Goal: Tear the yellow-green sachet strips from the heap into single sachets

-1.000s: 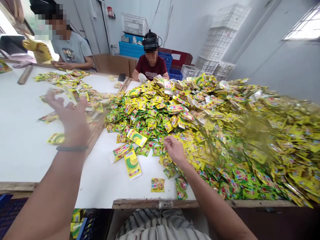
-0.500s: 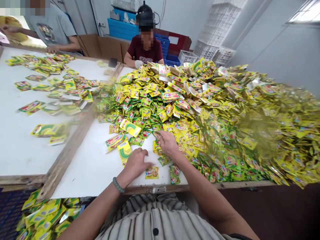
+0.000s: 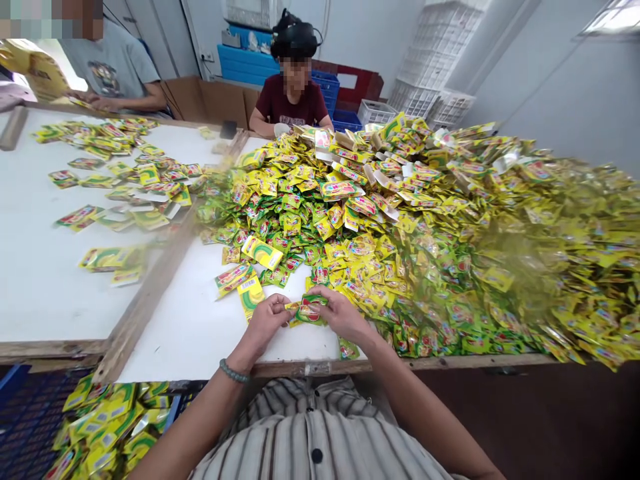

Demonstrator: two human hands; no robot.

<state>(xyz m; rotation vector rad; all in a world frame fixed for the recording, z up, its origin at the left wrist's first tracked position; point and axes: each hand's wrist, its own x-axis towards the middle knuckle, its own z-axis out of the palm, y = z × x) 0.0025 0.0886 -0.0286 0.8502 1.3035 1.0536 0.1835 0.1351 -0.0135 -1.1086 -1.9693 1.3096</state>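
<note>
Close together above the white table [image 3: 195, 313], both my hands have their fingers pinched. My left hand [image 3: 264, 325], with a beaded bracelet at its wrist, grips the edge of a small yellow sachet [image 3: 291, 306]. A green sachet with a red fruit picture [image 3: 312, 311] is pinched in my right hand [image 3: 345, 319]; it overlaps the yellow one. Just beyond my left hand lie a yellow carton [image 3: 250, 293], a second yellow carton [image 3: 263, 253] and a red-and-yellow carton [image 3: 234, 280]. One loose green sachet [image 3: 347, 349] rests below my right hand.
A large heap of yellow and green sachets and cartons [image 3: 360, 253] covers the table's middle and right. A wooden divider [image 3: 150, 300] runs along the left; more cartons [image 3: 105, 258] lie beyond it. Below stands a filled blue crate [image 3: 30, 413]. Two co-workers [image 3: 295, 100] are across the table.
My right hand has drawn back from the heap's edge towards my left hand with a green sachet. My left hand has closed on a yellow sachet. The view has shifted slightly.
</note>
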